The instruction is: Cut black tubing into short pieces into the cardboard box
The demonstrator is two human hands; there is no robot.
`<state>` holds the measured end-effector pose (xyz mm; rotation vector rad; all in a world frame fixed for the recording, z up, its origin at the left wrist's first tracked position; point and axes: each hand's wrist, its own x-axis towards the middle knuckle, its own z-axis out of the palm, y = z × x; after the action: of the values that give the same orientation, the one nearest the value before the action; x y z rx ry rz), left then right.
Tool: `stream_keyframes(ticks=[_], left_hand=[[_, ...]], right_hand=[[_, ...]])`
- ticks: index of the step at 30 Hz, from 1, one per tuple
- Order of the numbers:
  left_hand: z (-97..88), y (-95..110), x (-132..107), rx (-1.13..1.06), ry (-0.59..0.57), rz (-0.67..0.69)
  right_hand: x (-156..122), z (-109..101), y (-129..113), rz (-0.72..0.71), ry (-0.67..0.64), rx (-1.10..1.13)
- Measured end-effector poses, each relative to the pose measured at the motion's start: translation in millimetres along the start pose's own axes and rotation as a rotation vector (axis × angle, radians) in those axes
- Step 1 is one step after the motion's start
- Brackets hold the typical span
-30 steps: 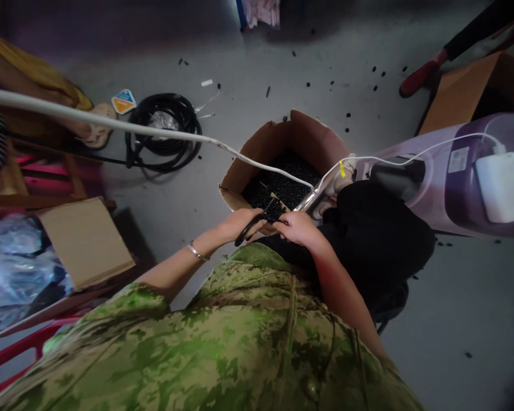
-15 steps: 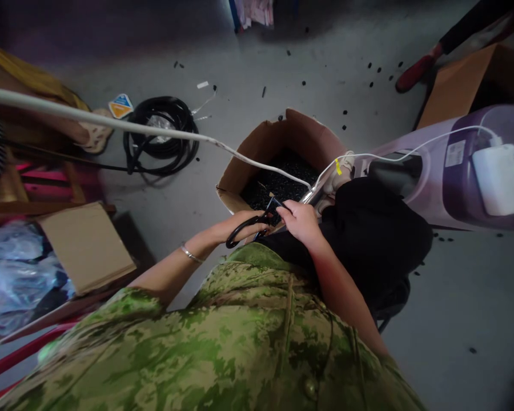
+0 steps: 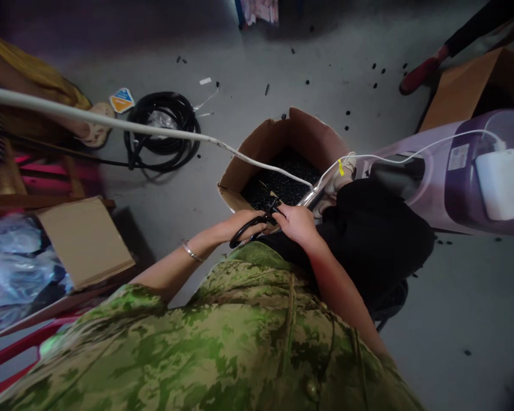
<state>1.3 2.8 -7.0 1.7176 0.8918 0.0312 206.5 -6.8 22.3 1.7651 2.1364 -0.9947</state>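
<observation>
My left hand (image 3: 246, 221) is closed round black-handled scissors (image 3: 239, 233), whose large loop shows beside the fingers. Against the dark box contents, the blades are hard to make out. My right hand (image 3: 297, 221) pinches a small black piece (image 3: 278, 209), held close to the scissors. Both hands are over the near edge of an open cardboard box (image 3: 235, 171). Inside it lies a heap of small black pieces (image 3: 289, 174).
A white cable (image 3: 154, 132) crosses in front of me to a white adapter (image 3: 503, 182) on a purple-grey plastic seat (image 3: 439, 165). Coiled black hose (image 3: 132, 148) lies on the floor at left. Other people's feet show left and right. Black bits are scattered about.
The black piece in my right hand has turned and dipped closer to the scissors. My hands stay over the box's near edge; the view has shifted slightly.
</observation>
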Motion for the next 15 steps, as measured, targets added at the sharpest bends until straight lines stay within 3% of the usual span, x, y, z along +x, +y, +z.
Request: stream_keyframes(ticks=[15], left_hand=[[-6.7,3,-1,0.120,0.025,-0.014]], right_hand=[[6,11,12,-0.023,0.076,0.459]])
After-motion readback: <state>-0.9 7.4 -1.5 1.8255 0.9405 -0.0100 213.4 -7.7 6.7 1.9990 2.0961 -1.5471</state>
